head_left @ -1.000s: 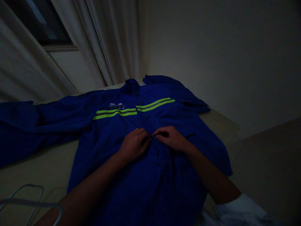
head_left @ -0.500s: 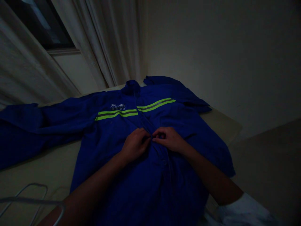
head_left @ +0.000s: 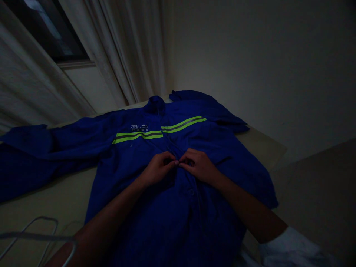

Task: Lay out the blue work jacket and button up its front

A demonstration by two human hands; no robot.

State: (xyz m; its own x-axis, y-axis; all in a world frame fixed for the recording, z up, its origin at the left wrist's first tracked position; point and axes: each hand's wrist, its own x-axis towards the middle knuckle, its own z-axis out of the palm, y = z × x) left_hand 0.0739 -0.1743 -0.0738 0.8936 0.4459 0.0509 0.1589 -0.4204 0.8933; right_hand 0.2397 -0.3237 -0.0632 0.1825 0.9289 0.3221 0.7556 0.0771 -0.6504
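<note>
A blue work jacket [head_left: 133, 167] with yellow-green reflective stripes lies face up on a pale table [head_left: 55, 196], collar toward the far wall and sleeves spread out. My left hand [head_left: 158, 168] and my right hand [head_left: 198, 165] meet at the front placket in the middle of the chest. Both have their fingers curled and pinch the fabric edges together there. A button [head_left: 191, 192] shows on the placket just below my right hand. The room is dim.
A wire clothes hanger [head_left: 36, 237] rests at the near left of the table. White curtains [head_left: 119, 55] and a dark window [head_left: 47, 29] are behind the table. A plain wall stands to the right, with the table edge [head_left: 267, 148] near it.
Both hands have crept slightly up the placket and tightened their pinch. The view has shifted a little; the jacket has stayed in place.
</note>
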